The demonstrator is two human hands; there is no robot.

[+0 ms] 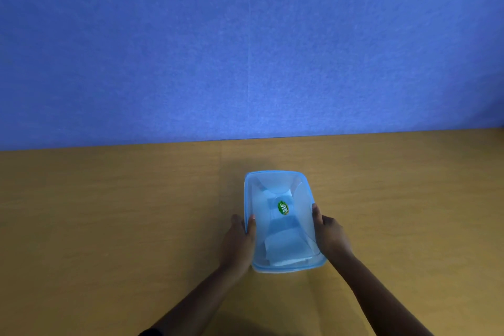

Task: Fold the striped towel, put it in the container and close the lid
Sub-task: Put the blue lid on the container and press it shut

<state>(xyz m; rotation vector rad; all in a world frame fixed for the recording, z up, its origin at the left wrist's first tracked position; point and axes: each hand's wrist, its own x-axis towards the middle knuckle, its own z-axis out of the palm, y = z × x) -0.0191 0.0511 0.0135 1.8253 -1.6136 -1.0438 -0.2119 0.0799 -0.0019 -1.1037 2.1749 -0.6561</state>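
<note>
A clear plastic container (272, 180) with a blue rim stands on the wooden table, just ahead of me. Its translucent lid (300, 199) lies on top, with a green oval sticker (283, 207) in the middle. Through the lid a pale folded towel (286, 251) shows inside, near the front end; its stripes are too faint to make out. My left hand (238, 237) grips the container's left edge, thumb over the rim. My right hand (331, 232) holds the right edge, thumb on the lid.
The wooden table (109, 226) spreads to both sides. A blue felt wall (245, 49) rises behind the table's far edge.
</note>
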